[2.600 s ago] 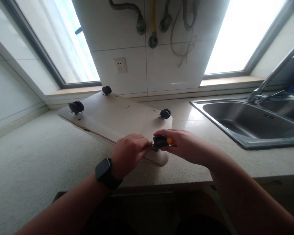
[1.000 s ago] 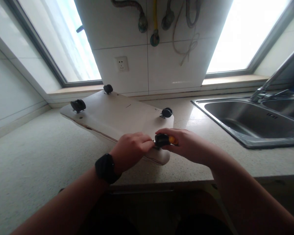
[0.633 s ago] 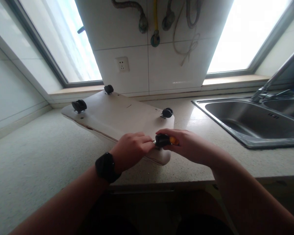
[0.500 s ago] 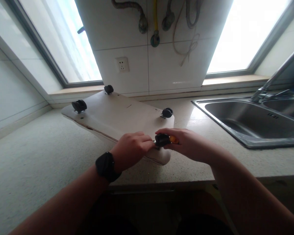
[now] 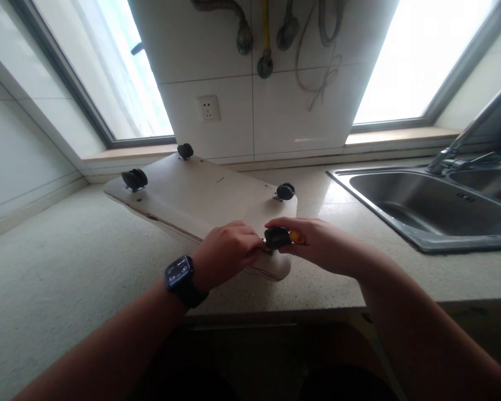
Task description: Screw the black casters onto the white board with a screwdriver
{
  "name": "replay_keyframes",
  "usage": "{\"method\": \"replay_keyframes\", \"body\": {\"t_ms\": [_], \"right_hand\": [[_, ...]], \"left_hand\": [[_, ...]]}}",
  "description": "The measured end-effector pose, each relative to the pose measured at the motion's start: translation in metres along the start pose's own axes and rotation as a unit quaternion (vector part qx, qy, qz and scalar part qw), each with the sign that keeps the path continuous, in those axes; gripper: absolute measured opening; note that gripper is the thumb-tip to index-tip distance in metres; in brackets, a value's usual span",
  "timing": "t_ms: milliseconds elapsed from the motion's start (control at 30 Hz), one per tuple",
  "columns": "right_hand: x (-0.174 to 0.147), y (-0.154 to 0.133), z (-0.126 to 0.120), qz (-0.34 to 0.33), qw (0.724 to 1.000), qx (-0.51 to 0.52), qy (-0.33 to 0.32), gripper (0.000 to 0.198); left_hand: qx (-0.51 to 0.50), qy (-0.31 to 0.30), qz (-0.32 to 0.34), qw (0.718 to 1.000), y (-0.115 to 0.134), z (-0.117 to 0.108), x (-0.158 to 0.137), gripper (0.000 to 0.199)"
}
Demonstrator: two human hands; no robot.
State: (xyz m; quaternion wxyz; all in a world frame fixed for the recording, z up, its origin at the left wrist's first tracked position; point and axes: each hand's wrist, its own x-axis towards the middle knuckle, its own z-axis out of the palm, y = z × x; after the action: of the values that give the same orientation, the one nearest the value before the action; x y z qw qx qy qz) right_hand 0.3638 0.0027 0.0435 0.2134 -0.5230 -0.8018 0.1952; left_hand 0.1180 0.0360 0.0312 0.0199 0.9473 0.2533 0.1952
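A white padded board (image 5: 217,195) lies tilted on the counter, with black caster wheels at its corners: a left caster (image 5: 134,179), a far caster (image 5: 185,151) and a right caster (image 5: 286,191). The near caster (image 5: 277,238) is between the thumb and fingers of my right hand (image 5: 317,239), which is closed around it. A small orange piece (image 5: 296,237), perhaps a tool handle, shows in the same hand; its rest is hidden. My left hand (image 5: 231,245), wearing a smartwatch (image 5: 179,273), rests on the board, its fingertips pinched at the near caster's base; what they pinch is hidden.
To the right, a steel sink (image 5: 426,206) with a faucet (image 5: 446,159) is set into the speckled counter (image 5: 67,267). A wall socket (image 5: 209,107), pipe fittings and a hanging cord are on the tiled wall behind. Windows stand on both sides.
The smartwatch screen has lit up as my left wrist turned slightly. Both hands stay at the near caster, and the board has barely moved.
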Motion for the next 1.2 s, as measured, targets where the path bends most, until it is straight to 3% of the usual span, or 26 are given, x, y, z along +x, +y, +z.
{"method": "replay_keyframes", "body": {"t_ms": [367, 667, 933, 1067, 1200], "right_hand": [[0.000, -0.003, -0.001, -0.006, 1.000, -0.005, -0.007, 0.038], [-0.002, -0.003, 0.000, 0.006, 1.000, 0.006, -0.005, 0.039], [-0.002, 0.000, 0.003, -0.004, 1.000, 0.028, 0.001, 0.039], [-0.002, 0.002, 0.004, -0.001, 1.000, 0.030, -0.003, 0.041], [-0.003, 0.003, 0.004, 0.003, 1.000, 0.027, -0.001, 0.043]], "left_hand": [[0.059, -0.024, 0.077, 0.995, 0.002, -0.009, 0.009, 0.016], [0.005, -0.020, 0.013, 1.000, 0.002, -0.005, 0.003, 0.008], [-0.036, -0.004, -0.004, 0.999, 0.002, -0.004, -0.004, 0.007], [-0.055, 0.014, -0.045, 0.997, 0.001, -0.003, -0.006, 0.012], [-0.028, 0.039, -0.010, 0.999, 0.001, -0.005, -0.009, 0.014]]}}
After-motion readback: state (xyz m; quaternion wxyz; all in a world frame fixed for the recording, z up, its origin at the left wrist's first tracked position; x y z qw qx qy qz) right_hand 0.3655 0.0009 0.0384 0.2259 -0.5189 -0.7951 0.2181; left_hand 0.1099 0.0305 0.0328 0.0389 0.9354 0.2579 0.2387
